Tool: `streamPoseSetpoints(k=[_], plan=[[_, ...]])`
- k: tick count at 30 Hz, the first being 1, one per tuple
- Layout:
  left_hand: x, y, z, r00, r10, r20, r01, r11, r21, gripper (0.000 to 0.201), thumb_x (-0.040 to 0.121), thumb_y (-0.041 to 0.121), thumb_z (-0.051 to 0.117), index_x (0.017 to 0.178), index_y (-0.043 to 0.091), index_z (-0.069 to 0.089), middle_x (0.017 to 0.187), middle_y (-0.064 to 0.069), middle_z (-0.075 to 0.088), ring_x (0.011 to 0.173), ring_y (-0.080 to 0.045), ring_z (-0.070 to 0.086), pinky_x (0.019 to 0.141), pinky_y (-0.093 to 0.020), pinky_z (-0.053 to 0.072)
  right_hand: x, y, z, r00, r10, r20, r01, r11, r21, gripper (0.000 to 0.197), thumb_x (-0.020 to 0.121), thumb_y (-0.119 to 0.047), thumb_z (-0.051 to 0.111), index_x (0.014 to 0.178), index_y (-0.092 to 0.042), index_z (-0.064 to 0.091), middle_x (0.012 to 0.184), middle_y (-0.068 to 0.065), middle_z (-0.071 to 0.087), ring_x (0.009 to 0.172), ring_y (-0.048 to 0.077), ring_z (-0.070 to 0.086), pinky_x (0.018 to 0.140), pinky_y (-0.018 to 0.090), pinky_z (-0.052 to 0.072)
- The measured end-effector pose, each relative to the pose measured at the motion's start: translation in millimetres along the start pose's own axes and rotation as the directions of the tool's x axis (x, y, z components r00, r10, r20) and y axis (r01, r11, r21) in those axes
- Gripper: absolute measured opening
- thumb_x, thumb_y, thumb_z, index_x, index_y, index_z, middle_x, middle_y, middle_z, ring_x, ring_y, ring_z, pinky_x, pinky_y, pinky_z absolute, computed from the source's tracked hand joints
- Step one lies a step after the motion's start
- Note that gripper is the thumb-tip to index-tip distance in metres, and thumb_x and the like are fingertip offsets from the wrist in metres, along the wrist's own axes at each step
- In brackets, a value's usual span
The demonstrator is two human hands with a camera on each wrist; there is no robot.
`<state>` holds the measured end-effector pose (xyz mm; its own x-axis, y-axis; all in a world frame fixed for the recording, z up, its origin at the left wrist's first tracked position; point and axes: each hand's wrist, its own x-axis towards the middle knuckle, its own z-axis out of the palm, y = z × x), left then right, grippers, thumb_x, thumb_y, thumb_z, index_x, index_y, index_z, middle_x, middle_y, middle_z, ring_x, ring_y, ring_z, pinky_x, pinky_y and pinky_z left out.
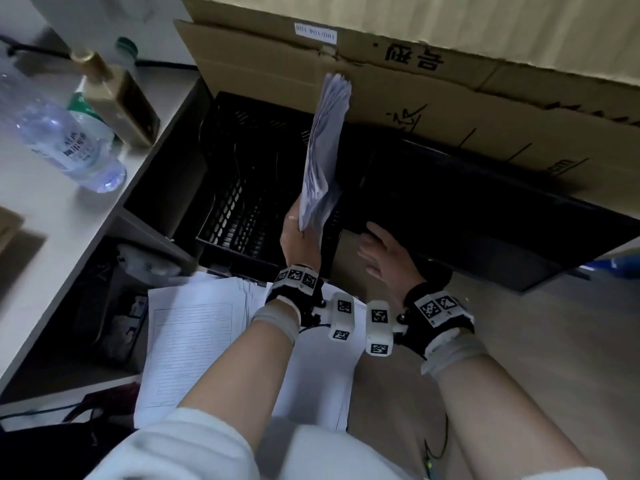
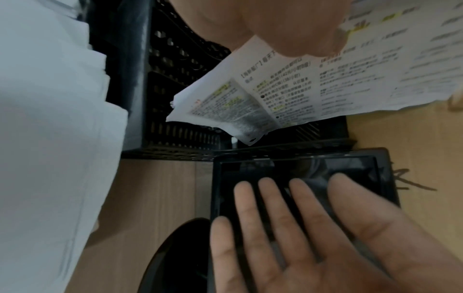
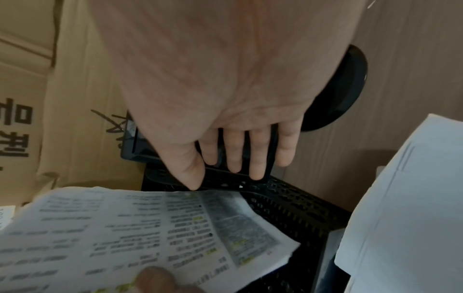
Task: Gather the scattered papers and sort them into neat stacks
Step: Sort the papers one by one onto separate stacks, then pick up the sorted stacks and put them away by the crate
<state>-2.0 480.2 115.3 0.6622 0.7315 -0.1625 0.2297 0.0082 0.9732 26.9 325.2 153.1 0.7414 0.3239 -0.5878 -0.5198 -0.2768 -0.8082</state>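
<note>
Facing left hand's (image 1: 296, 237) papers (image 2: 288, 95), only wrist views show highlighted print.

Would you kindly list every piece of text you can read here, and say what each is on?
"180/104 108": white sticker on the cardboard box, seen upside down.
"号型": black print on the same box, also upside down.
Water bottle label: too blurred to read.
Held printed papers: text too blurred.
Lined form on the stack: too small.
</note>
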Motion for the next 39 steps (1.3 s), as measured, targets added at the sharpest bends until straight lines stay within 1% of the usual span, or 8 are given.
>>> streamPoseSetpoints(k=[4,8,13,19,24,31,37,39], plan=[[13.4,-6.7,14.8,0.986,0.074,0.147,-0.081,0.996,0.045,0.041,0.105,0.02,0.05,0.146,0.026,0.044,0.152,-0.014,0.044,0.14,-0.026,0.045,0.115,-0.041,0.04,-2.1,6.9,-7.9,1.0,0.004,-0.029,-0.004,1.0,0.0,0.053,0.1,-0.021,0.052,0.149,-0.032,0.037,0.14,-0.009,0.052,0.126,0.011,0.052,0.103,0.032,0.04],[16.6,-55.5,8.1,0.937,-0.078,0.34,0.023,0.986,0.164,0.077,0.091,0.026,0.068,0.157,0.029,0.029,0.154,-0.014,0.04,0.14,-0.028,0.045,0.115,-0.048,0.04,-5.0,16.2,-10.8,0.998,0.035,-0.055,-0.034,0.999,0.019,0.052,0.1,-0.021,0.053,0.148,-0.029,0.038,0.137,-0.006,0.054,0.124,0.013,0.054,0.106,0.035,0.039],[8.9,-47.6,-17.8,0.981,-0.12,0.15,0.072,0.954,0.29,0.04,0.098,0.036,0.058,0.134,0.017,0.058,0.114,-0.015,0.069,0.107,-0.034,0.066,0.091,-0.044,0.054,-9.1,24.6,-5.5,0.997,0.065,-0.052,-0.065,0.998,-0.002,0.034,0.099,-0.022,0.055,0.13,-0.034,0.047,0.131,-0.003,0.057,0.117,0.012,0.057,0.102,0.033,0.041],[-0.2,-51.5,-39.4,0.977,-0.19,0.096,0.166,0.963,0.213,0.072,0.092,0.031,0.07,0.153,0.027,0.034,0.141,0.0,0.054,0.127,-0.015,0.053,0.105,-0.033,0.045,-7.0,50.6,7.6,0.988,0.119,-0.098,-0.119,0.993,0.008,0.043,0.099,-0.019,0.056,0.141,-0.017,0.046,0.125,0.005,0.06,0.112,0.018,0.059,0.096,0.034,0.044],[-32.6,-105.0,-76.5,0.898,-0.439,-0.008,0.424,0.862,0.279,0.064,0.092,0.025,0.068,0.148,0.015,0.039,0.145,-0.009,0.047,0.13,-0.029,0.05,0.098,-0.033,0.041,-4.1,113.1,14.7,0.93,0.284,-0.232,-0.31,0.947,-0.083,0.03,0.09,-0.013,0.064,0.117,0.0,0.057,0.094,0.014,0.056,0.086,0.028,0.054,0.078,0.034,0.044],[-87.6,-166.5,-126.8,0.764,-0.642,-0.059,0.599,0.674,0.432,0.071,0.091,0.029,0.066,0.153,0.011,0.034,0.154,-0.015,0.042,0.134,-0.034,0.048,0.108,-0.041,0.041,-9.4,211.5,40.0,0.743,0.606,-0.286,-0.668,0.699,-0.255,0.106,0.065,-0.059,0.072,0.144,0.001,0.035,0.129,0.018,0.055,0.107,0.036,0.061,0.088,0.046,0.052],[-106.0,-189.1,-137.2,0.753,-0.657,-0.006,0.572,0.65,0.5,0.072,0.073,0.039,0.072,0.134,0.005,0.053,0.127,-0.012,0.061,0.113,-0.033,0.059,0.098,-0.044,0.05,0.1,246.0,52.7,0.76,0.602,-0.246,-0.65,0.717,-0.251,0.118,0.032,-0.066,0.072,0.128,0.0,0.053,0.114,0.017,0.064,0.094,0.036,0.066,0.083,0.045,0.055],[-101.8,-201.2,-142.5,0.751,-0.661,-0.002,0.58,0.657,0.481,0.089,0.055,0.052,0.068,0.131,0.009,0.056,0.126,-0.011,0.063,0.111,-0.034,0.061,0.099,-0.05,0.051,-5.4,239.8,53.7,0.763,0.608,-0.221,-0.645,0.736,-0.204,0.091,0.044,-0.059,0.08,0.111,0.0,0.064,0.104,0.016,0.069,0.084,0.033,0.068,0.068,0.035,0.052]])
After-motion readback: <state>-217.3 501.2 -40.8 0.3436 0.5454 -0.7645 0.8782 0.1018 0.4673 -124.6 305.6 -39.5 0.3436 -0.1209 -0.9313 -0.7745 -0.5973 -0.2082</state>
